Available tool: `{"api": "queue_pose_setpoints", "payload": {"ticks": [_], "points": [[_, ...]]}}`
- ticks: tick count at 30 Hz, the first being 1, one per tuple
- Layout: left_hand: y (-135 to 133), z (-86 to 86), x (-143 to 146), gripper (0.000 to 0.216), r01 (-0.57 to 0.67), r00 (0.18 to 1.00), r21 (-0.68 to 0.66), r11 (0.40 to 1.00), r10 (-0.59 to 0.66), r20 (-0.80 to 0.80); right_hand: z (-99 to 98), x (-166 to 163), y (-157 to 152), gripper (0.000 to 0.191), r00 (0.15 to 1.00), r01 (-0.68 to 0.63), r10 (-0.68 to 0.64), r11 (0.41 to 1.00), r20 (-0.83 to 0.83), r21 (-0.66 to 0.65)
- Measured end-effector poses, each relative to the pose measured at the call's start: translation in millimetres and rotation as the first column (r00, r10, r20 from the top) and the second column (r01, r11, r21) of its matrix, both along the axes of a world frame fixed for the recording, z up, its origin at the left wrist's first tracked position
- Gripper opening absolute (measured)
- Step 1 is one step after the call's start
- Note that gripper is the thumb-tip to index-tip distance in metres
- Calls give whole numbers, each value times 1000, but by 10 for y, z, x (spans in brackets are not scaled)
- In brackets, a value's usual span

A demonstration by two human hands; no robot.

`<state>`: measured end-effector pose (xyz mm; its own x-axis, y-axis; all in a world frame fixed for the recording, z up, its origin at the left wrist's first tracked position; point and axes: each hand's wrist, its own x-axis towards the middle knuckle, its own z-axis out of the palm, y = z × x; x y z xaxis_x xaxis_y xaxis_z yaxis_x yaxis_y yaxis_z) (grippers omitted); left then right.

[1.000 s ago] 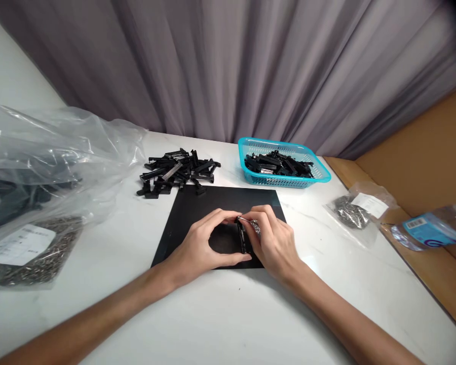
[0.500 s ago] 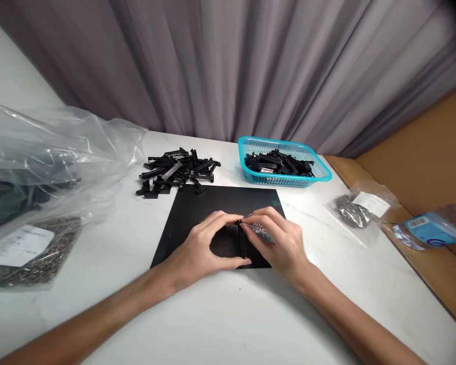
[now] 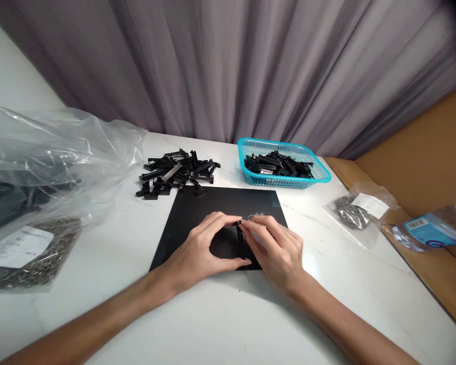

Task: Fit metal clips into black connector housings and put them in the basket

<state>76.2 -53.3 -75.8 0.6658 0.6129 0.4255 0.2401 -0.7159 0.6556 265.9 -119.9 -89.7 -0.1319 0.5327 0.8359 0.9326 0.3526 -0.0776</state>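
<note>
On a black mat (image 3: 192, 213) my left hand (image 3: 203, 248) pinches a narrow black plastic part (image 3: 240, 241) by its two ends, thumb near me and fingers on the far end. My right hand (image 3: 279, 251) rests against the part's right side, its fingertips pinched at the far end on something too small to make out. A small heap of shiny metal pieces (image 3: 256, 219) lies on the mat just beyond my right fingers.
A pile of black plastic parts (image 3: 177, 171) lies behind the mat. A turquoise basket (image 3: 285, 181) holds more. Large clear bags (image 3: 38, 167) fill the left. A small bag of metal pieces (image 3: 351, 209) and a water bottle (image 3: 433, 232) lie right, by a brown board.
My right hand has slid slightly towards me and lower along the part, uncovering more of the metal heap. My left hand has held its grip.
</note>
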Motion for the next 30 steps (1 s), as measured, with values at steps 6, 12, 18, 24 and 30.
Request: {"api": "queue_pose_setpoints", "payload": {"ticks": [6, 12, 18, 24, 30], "points": [[-11, 1, -6, 59, -4, 1000, -5, 1000, 4, 17, -28, -31, -40, 22, 999, 4, -5, 1000, -32, -23], [-12, 23, -10, 58, -9, 1000, -41, 999, 10, 18, 16, -41, -68, 22, 954, -153, 104, 976, -282, -156], [-8, 18, -28, 62, 13, 1000, -54, 998, -13, -8, 192, 47, -29, 16, 720, -264, 15, 931, -693, -253], [5, 11, -18, 63, 43, 999, -62, 997, -44, -16, 247, 173, 60, 31, 415, -633, -166, 653, -895, -415], [6, 35, -13, 59, 46, 999, -70, 996, -48, -23, 200, 188, 101, 33, 342, -667, -210, 632, -916, -394]]}}
